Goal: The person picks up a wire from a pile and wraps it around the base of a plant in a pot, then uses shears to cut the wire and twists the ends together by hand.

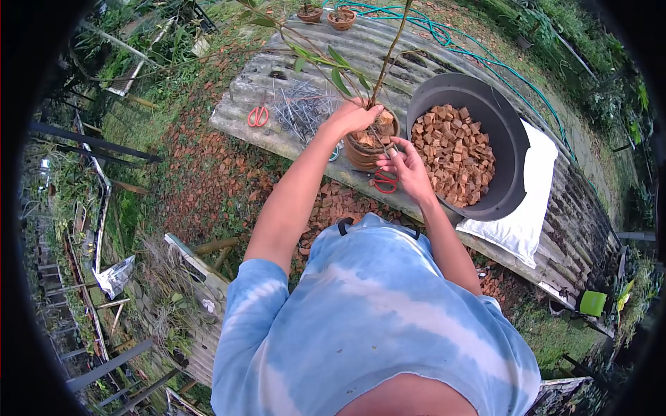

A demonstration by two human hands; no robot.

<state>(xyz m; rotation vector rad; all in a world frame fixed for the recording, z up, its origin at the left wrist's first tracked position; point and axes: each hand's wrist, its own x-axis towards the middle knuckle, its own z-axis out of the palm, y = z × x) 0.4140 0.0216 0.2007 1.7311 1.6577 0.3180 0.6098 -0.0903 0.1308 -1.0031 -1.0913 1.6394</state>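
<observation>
A clay pot (362, 157) with a tall leafy plant (380, 82) stands on the corrugated sheet, brown chunks inside it. My left hand (354, 116) is closed around the base of the plant at the pot's rim. At the pot's right side is my right hand (404, 165), its fingers bent and pinched near a thin stem or wire; what exactly they hold is too small to tell. Red-handled scissors (384, 182) lie just below that hand. A large black tub (510, 159) of brown chunks (454, 152) sits to the right.
Another red-handled pair of scissors (258, 116) and a heap of thin metal pieces (300, 111) lie left of the pot. A white sack (534, 201) is under the tub. Two small pots (340, 19) and a green hose (485, 61) are at the far side.
</observation>
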